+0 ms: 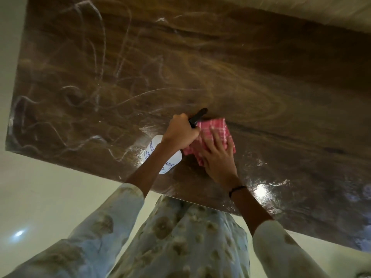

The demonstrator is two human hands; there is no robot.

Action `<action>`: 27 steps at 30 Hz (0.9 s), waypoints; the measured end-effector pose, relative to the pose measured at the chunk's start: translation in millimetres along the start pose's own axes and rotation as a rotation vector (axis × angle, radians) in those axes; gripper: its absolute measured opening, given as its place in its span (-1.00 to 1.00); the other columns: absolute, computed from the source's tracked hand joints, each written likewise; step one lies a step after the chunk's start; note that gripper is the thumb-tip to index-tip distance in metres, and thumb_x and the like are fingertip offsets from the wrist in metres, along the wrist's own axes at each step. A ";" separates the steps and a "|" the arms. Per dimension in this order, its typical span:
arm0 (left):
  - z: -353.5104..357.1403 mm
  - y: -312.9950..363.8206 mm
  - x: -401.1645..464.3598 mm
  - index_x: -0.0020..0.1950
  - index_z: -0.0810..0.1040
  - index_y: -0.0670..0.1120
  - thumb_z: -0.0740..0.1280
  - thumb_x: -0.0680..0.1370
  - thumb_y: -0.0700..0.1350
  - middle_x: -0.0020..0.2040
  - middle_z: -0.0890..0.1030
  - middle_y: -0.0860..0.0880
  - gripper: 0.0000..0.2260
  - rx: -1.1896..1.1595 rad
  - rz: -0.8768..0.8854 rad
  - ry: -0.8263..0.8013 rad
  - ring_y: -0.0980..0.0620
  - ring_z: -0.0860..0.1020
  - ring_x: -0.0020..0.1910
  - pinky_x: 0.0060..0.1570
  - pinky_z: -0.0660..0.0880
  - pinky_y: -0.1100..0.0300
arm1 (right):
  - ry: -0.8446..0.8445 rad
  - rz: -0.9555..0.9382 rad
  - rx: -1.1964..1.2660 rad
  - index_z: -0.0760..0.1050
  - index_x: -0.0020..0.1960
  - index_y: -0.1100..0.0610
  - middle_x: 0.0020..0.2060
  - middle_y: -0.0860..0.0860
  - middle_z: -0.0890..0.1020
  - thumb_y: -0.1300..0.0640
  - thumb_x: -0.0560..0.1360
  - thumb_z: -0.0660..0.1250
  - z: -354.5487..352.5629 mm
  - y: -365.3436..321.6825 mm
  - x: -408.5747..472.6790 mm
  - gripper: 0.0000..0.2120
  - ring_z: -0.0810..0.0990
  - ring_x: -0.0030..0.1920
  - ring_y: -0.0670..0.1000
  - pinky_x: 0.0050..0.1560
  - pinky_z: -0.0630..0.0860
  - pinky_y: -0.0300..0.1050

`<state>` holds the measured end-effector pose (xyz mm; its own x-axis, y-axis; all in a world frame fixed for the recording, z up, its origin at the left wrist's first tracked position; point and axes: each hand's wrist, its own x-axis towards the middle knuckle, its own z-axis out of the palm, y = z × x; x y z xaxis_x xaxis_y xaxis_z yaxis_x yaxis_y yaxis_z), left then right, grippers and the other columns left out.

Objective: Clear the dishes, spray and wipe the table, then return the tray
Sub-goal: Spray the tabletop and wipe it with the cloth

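wipe step: left hand (181, 133) fingers grip spray bottle (160, 157), right hand (217, 157) fingers flat on cloth (212, 135); next wipe streaked worktop (80, 81) left

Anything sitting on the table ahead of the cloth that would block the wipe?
Nothing visible does. The right hand presses the red checked cloth flat on the table; the wood beyond it shows only smear streaks. The spray bottle, gripped in the left hand, sits just left of the cloth.
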<state>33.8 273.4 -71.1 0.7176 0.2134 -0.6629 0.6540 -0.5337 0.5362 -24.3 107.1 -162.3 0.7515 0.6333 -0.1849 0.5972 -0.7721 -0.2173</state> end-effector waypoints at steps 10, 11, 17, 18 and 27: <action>1.4 15.2 12.0 -0.06 0.46 -0.19 0.29 0.51 -0.16 -0.14 0.35 -0.08 -0.90 0.063 0.046 -0.037 -0.08 0.44 -0.17 -0.14 0.40 0.10 | 0.079 0.379 0.089 0.17 0.48 -0.16 0.54 0.00 0.12 0.07 0.54 0.25 -26.8 72.3 39.4 -0.44 -0.01 0.53 0.21 0.31 0.07 0.50; 1.5 17.7 13.6 -0.07 0.46 -0.19 0.29 0.50 -0.17 -0.11 0.39 -0.11 -0.91 0.054 0.056 -0.034 -0.12 0.47 -0.17 -0.16 0.42 0.10 | 0.091 0.394 0.110 0.18 0.48 -0.15 0.54 0.01 0.12 0.08 0.54 0.26 -28.0 66.8 57.7 -0.45 -0.01 0.53 0.22 0.30 0.03 0.51; -0.1 32.3 27.4 -0.21 0.47 -0.19 0.31 0.45 -0.20 -0.31 0.42 -0.07 -0.92 0.025 0.105 0.007 -0.15 0.49 -0.31 -0.28 0.42 0.09 | 0.091 0.076 0.041 0.31 0.37 -0.02 0.44 0.12 0.34 0.09 0.42 0.36 -19.8 40.9 67.8 -0.46 0.18 0.48 0.27 0.31 0.12 0.49; -1.5 35.3 29.5 -0.17 0.48 -0.21 0.31 0.45 -0.19 -0.27 0.43 -0.09 -0.92 0.026 0.108 0.001 -0.16 0.51 -0.29 -0.27 0.44 0.07 | 0.071 0.004 0.007 0.29 0.39 -0.05 0.46 0.11 0.32 0.05 0.42 0.36 -19.0 46.8 54.5 -0.43 0.18 0.48 0.25 0.34 0.12 0.45; -4.9 61.9 56.8 -0.05 0.45 -0.23 0.30 0.50 -0.17 -0.20 0.41 -0.08 -0.87 0.045 0.121 0.000 0.00 0.43 -0.27 -0.28 0.36 0.17 | 0.054 0.308 0.055 0.18 0.49 -0.16 0.53 0.00 0.15 0.05 0.54 0.25 -41.6 111.6 64.5 -0.44 0.03 0.52 0.21 0.33 0.10 0.44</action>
<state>116.2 256.6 -73.0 0.7906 0.1453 -0.5949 0.5513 -0.5916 0.5882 102.5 59.7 -158.6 0.9093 0.3650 -0.1997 0.3239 -0.9223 -0.2109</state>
